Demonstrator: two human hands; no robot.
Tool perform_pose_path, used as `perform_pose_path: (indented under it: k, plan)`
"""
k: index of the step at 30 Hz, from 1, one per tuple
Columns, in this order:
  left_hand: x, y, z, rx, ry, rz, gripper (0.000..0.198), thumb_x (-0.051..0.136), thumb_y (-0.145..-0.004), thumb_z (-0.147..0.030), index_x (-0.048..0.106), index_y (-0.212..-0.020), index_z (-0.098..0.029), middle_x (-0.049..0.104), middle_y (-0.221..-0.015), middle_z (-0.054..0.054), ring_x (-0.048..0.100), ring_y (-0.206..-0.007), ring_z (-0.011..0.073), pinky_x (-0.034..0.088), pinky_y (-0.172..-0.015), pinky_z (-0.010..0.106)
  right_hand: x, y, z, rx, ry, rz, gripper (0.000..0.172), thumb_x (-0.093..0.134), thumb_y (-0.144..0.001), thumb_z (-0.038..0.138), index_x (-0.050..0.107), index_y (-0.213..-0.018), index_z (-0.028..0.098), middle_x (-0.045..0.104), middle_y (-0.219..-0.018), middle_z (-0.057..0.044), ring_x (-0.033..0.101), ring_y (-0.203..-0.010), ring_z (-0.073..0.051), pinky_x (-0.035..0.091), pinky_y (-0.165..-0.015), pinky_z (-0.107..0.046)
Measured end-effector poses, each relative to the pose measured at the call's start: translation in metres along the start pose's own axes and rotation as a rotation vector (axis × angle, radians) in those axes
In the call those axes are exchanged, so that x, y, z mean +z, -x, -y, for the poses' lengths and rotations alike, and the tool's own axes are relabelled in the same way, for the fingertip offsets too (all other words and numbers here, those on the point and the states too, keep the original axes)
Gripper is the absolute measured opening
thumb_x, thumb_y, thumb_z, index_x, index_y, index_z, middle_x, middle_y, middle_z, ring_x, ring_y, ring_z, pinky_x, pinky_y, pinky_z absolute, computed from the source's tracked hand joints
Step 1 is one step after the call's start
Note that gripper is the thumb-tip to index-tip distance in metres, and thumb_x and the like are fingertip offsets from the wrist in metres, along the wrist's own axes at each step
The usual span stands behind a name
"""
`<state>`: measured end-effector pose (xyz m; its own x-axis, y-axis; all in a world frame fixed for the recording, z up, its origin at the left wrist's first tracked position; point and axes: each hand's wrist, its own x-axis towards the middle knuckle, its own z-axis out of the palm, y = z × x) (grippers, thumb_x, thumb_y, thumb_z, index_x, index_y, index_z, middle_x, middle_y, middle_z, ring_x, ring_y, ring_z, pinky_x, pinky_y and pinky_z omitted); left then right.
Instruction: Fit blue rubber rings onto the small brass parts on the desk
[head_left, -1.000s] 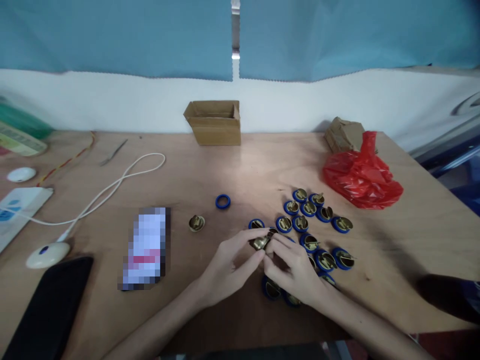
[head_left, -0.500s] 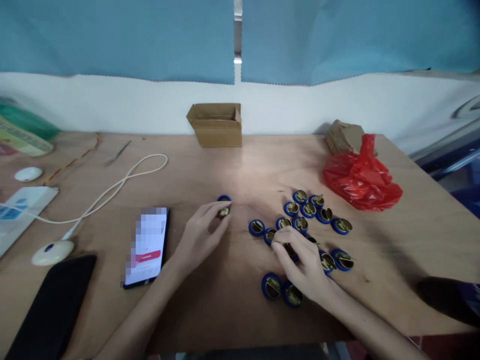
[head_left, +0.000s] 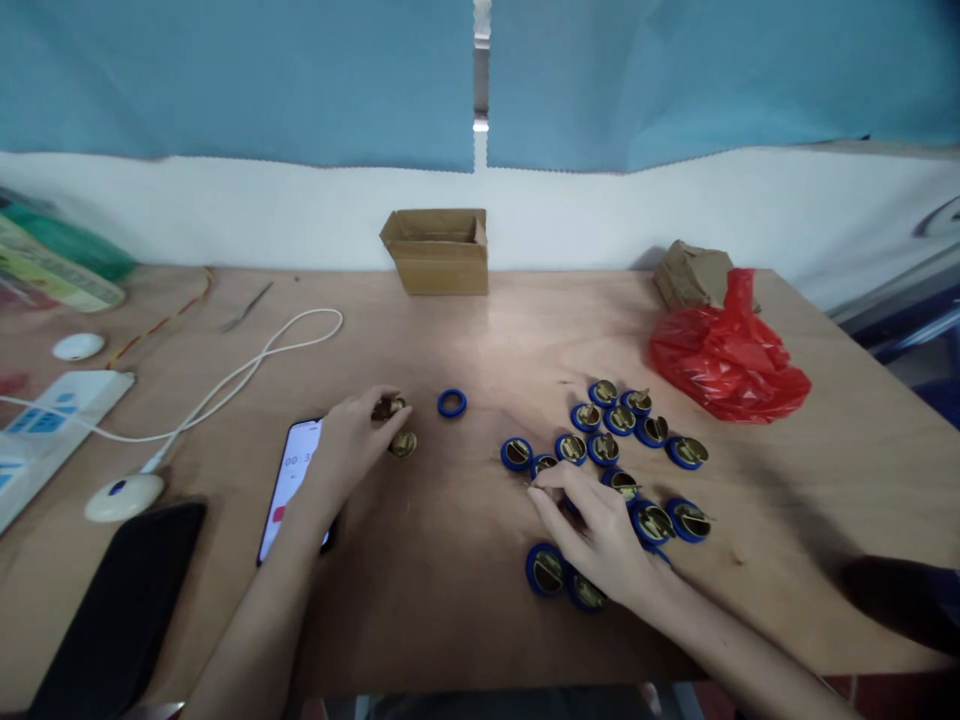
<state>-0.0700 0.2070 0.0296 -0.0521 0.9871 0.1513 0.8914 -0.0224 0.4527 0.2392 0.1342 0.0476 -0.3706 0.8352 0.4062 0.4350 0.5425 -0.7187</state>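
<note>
My left hand (head_left: 349,435) is closed at the fingertips on a small gold-coloured metal disc (head_left: 390,406), partly hidden by the fingers. A second gold-coloured disc (head_left: 403,444) lies just below my left thumb. To the right of that hand, a plain blue ring (head_left: 451,403) rests on the table. My right hand (head_left: 604,525) hovers over a group of blue-rimmed discs with gold metal clips, its thumb and fingers pinched; what they hold, if anything, is too small to tell. One blue-rimmed disc (head_left: 517,454) lies left of the right fingertips, another (head_left: 545,570) below them.
A phone (head_left: 289,485) is partly under my left forearm. Further left lie a black case-like object (head_left: 124,610), a white mouse-shaped thing (head_left: 124,498), a cable (head_left: 225,375) and a power strip (head_left: 67,420). A cardboard box (head_left: 442,272) and a red plastic bag (head_left: 727,360) stand farther back.
My left hand has moved left, away from the blue ring, which now shows fully. Two gold-coloured discs now show by its fingers. My right hand has shifted slightly left, still pinched.
</note>
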Motion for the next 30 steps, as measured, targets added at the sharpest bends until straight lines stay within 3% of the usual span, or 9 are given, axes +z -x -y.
perform_pose_path:
  k: [7,11,15,17,19,22,26,30]
  plan:
    - [-0.002,0.001,0.001,-0.101,0.047,0.052,0.027,0.059,-0.087,-0.044,0.074,-0.089,-0.021,0.08,-0.089,0.008,0.074,-0.081,0.0282,0.055,-0.075,0.037,0.001,0.002,0.001,-0.013,0.049,0.032,0.016,0.053,-0.102,0.019,0.068,-0.095,0.019,0.065,-0.076,-0.003,0.062,-0.066,-0.016,0.049,-0.062,-0.029]
    - [0.001,0.003,0.002,-0.103,-0.024,0.039,0.036,0.049,-0.095,-0.046,0.073,-0.087,-0.021,0.079,-0.085,0.009,0.073,-0.079,0.0291,0.054,-0.074,0.038,0.0,-0.001,0.002,0.023,0.013,-0.033,0.016,0.054,-0.101,0.016,0.07,-0.1,0.019,0.066,-0.088,-0.006,0.065,-0.078,-0.018,0.053,-0.07,-0.03]
    - [0.0,0.01,-0.018,0.064,-0.074,-0.142,0.032,0.049,-0.098,-0.041,0.072,-0.105,-0.019,0.076,-0.109,0.014,0.068,-0.104,0.0347,0.051,-0.094,0.049,-0.002,-0.005,0.003,0.091,-0.058,-0.072,0.016,0.056,-0.101,0.015,0.071,-0.099,0.02,0.071,-0.089,-0.005,0.068,-0.082,-0.018,0.053,-0.075,-0.03]
    - [0.001,0.02,-0.039,0.208,0.045,-0.179,0.028,0.05,-0.1,-0.036,0.069,-0.115,-0.021,0.071,-0.123,0.013,0.064,-0.115,0.0316,0.048,-0.102,0.048,-0.002,-0.005,0.001,0.19,-0.115,-0.076,0.015,0.058,-0.1,0.021,0.072,-0.095,0.02,0.072,-0.082,-0.003,0.068,-0.074,-0.017,0.053,-0.069,-0.029]
    - [0.004,0.033,-0.063,0.333,0.211,-0.123,0.022,0.052,-0.101,-0.03,0.067,-0.114,-0.022,0.072,-0.118,0.008,0.066,-0.112,0.0246,0.05,-0.1,0.04,-0.001,-0.005,-0.001,0.308,-0.228,-0.077,0.017,0.06,-0.1,0.028,0.073,-0.091,0.021,0.072,-0.076,-0.001,0.068,-0.067,-0.015,0.054,-0.065,-0.027]
    - [0.016,0.054,-0.091,0.468,0.351,0.02,0.016,0.056,-0.1,-0.026,0.066,-0.112,-0.023,0.074,-0.108,0.005,0.069,-0.101,0.0212,0.053,-0.089,0.035,0.0,-0.006,-0.004,0.425,-0.429,-0.075,0.022,0.063,-0.098,0.037,0.075,-0.091,0.02,0.074,-0.078,-0.002,0.069,-0.064,-0.015,0.057,-0.062,-0.026]
    - [0.031,0.069,-0.105,0.423,0.468,0.142,0.011,0.055,-0.099,-0.023,0.066,-0.101,-0.023,0.075,-0.096,0.002,0.07,-0.09,0.0193,0.053,-0.083,0.032,-0.001,-0.008,-0.001,0.443,-0.522,-0.062,0.023,0.066,-0.096,0.039,0.077,-0.093,0.02,0.073,-0.075,-0.002,0.067,-0.062,-0.014,0.057,-0.06,-0.026]
    - [0.033,0.071,-0.107,0.378,0.537,0.166,0.014,0.052,-0.099,-0.019,0.063,-0.091,-0.023,0.074,-0.087,0.0,0.069,-0.081,0.0163,0.052,-0.078,0.028,-0.002,-0.01,0.003,0.441,-0.494,-0.038,0.024,0.066,-0.095,0.039,0.076,-0.087,0.019,0.07,-0.072,-0.002,0.064,-0.061,-0.014,0.056,-0.059,-0.026]
